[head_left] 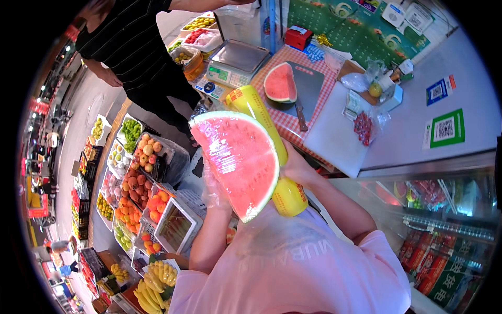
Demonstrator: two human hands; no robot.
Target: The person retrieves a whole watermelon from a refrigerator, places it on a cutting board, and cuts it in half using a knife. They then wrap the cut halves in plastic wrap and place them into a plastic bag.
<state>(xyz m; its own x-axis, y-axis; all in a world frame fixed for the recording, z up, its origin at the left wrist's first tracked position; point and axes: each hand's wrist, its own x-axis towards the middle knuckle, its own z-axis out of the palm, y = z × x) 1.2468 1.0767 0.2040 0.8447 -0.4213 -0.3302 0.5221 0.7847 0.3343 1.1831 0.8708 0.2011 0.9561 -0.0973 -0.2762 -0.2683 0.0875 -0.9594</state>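
A cut watermelon piece (pixel 239 157), its red face covered by shiny cling film, is held up in front of my chest. My left hand (pixel 215 188), in a thin clear plastic glove, supports it at the lower left; the fingers are largely hidden behind the melon. My right hand (pixel 292 165) grips a long yellow roll of cling film (pixel 259 114) beside the melon's rind; its fingers are partly hidden. Film stretches below the melon across my shirt. On a grey cutting board (pixel 310 84) rests another watermelon piece (pixel 280 82), with a wooden-handled knife (pixel 301 115) beside it.
A digital scale (pixel 235 64) stands past the roll. A white board (pixel 333 133) bears banknotes and a red bagged item. A person in black (pixel 137 47) stands at the far left of the scale. Fruit crates (pixel 176 227) fill the left; a glass display fridge (pixel 443 219) is at right.
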